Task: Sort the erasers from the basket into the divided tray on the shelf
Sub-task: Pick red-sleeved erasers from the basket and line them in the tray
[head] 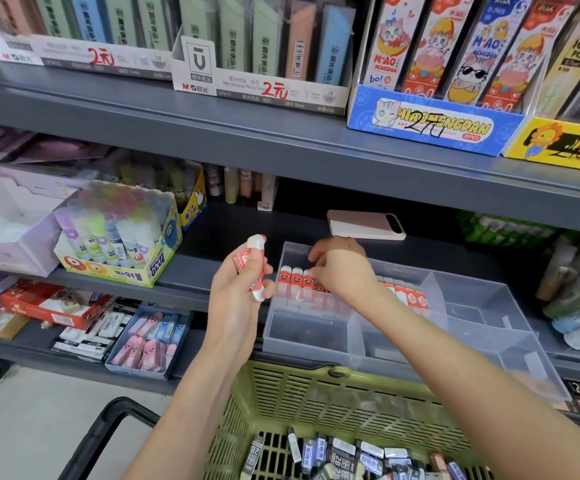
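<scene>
A grey shop shelf (191,292) carries the clear divided tray (472,306). Below the tray sits a green basket (281,393) of dark erasers (344,455). Left of the tray, the left hand (236,299) grips a red-and-white eraser (256,271) upright. The right hand (342,268) reaches into the tray's back-left compartment, fingers bent onto the row of red erasers (297,277); whether it pinches one cannot be told.
</scene>
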Demonstrator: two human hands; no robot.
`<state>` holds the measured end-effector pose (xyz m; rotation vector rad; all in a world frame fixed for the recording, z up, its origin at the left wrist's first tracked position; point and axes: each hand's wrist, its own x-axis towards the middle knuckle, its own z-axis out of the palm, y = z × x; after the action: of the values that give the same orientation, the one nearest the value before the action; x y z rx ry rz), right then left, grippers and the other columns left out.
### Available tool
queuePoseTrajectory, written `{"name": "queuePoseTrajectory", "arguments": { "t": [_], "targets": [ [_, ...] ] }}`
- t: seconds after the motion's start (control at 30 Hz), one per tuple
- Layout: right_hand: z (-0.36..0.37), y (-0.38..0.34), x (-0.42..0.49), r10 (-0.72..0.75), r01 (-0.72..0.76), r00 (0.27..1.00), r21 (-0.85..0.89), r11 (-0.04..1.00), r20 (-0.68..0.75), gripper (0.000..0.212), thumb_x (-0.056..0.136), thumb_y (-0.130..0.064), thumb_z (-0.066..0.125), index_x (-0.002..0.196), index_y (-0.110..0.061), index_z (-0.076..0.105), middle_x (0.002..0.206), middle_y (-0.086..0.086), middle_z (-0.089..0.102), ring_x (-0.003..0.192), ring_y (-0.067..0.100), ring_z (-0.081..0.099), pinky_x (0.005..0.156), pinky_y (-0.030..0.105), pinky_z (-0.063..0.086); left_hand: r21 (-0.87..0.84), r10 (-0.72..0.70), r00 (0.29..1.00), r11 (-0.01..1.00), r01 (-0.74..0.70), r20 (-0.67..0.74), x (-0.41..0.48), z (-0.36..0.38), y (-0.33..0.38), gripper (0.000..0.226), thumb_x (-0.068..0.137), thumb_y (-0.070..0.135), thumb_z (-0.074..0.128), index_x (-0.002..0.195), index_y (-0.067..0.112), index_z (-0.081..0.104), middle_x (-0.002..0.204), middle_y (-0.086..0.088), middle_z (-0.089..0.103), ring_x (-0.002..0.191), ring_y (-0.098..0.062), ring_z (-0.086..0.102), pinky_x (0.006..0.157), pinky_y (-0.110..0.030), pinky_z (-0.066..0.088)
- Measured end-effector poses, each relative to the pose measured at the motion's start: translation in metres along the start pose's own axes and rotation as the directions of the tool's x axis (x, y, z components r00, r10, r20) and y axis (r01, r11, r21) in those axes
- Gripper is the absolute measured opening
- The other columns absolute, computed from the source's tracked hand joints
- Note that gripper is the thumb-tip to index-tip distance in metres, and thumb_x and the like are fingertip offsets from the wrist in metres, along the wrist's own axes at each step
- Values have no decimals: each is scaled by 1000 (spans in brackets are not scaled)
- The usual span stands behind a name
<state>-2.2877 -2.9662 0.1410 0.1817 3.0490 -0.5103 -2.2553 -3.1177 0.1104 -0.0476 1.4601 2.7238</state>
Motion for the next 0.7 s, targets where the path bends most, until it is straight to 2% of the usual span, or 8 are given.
{"name": "queuePoseTrajectory", "arguments": {
  "t": [0.07, 0.1, 0.17, 0.23, 0.37, 0.47, 0.6, 0.7],
  "targets": [
    [-2, -3, -10, -107, 120, 975, 56, 991, -194, 18, 90, -20, 56, 102, -15, 70, 99, 3, 71, 91, 20, 63, 85, 30, 51, 21, 4, 1000, 1000, -4, -2, 1, -1, -1, 22, 87, 25, 60, 106, 16, 67, 69, 4, 58, 59, -5, 49, 50, -16, 40],
    [-5, -7, -16, -128, 180, 964, 218, 959, -232, 18, 90, -23, 56, 98, -17, 71, 92, -3, 71, 85, 15, 64, 80, 30, 51, 40, 11, 1000, 999, -11, 0, 2, -1, -2, 18, 89, 23, 60, 104, 16, 67, 68, 4, 58, 58, -5, 48, 49, -16, 40],
    [-13, -17, -28, -165, 204, 979, 624, 755, -120, 12, 90, -27, 59, 95, -23, 69, 82, -8, 68, 70, 7, 62, 67, 26, 52, 100, 52, 998, 993, -55, 28, 0, -1, -2, 15, 88, 22, 62, 102, 17, 68, 68, 4, 60, 57, -5, 47, 49, -16, 39],
    [-17, -24, -37, -219, 153, 976, 762, 630, -16, 10, 87, -27, 63, 93, -19, 68, 79, 1, 69, 59, 8, 61, 56, 26, 51, 226, 118, 990, 965, -134, 81, -2, -1, -1, 16, 83, 25, 69, 98, 21, 69, 73, 5, 64, 59, -4, 51, 50, -15, 40],
    [-21, -22, -41, -192, 138, 981, 786, 602, -26, 6, 86, -16, 66, 82, -14, 70, 63, -4, 65, 45, 4, 53, 48, 17, 44, 446, 194, 976, 868, -216, 95, -4, 1, -1, 13, 79, 27, 74, 90, 32, 68, 83, 9, 69, 72, -2, 63, 59, -15, 46],
    [-33, 0, -31, -43, 110, 993, 791, 602, -106, 5, 85, -12, 66, 85, -13, 71, 60, -8, 63, 45, 2, 50, 49, 15, 42, 493, 197, 979, 847, -200, 60, -4, 2, -5, 10, 80, 39, 69, 87, 33, 67, 74, 13, 66, 65, 0, 58, 60, -16, 42],
    [-40, 29, -15, 56, -10, 995, 496, 868, -78, 15, 74, -19, 78, 82, -14, 66, 67, -7, 62, 55, 3, 55, 52, 11, 44, 443, 148, 989, 888, -127, -14, -3, 0, -4, 28, 85, 53, 53, 89, 28, 64, 60, 15, 55, 60, -2, 50, 55, -20, 41],
    [-33, 34, -10, 26, -38, 999, 278, 960, 47, 14, 71, -29, 79, 73, -18, 69, 72, -5, 69, 72, 14, 66, 68, 25, 51, 314, 61, 996, 949, -37, -65, -1, -1, -4, 19, 97, 28, 48, 95, 26, 67, 68, 10, 59, 67, -8, 52, 62, -22, 44]
  ]
}}
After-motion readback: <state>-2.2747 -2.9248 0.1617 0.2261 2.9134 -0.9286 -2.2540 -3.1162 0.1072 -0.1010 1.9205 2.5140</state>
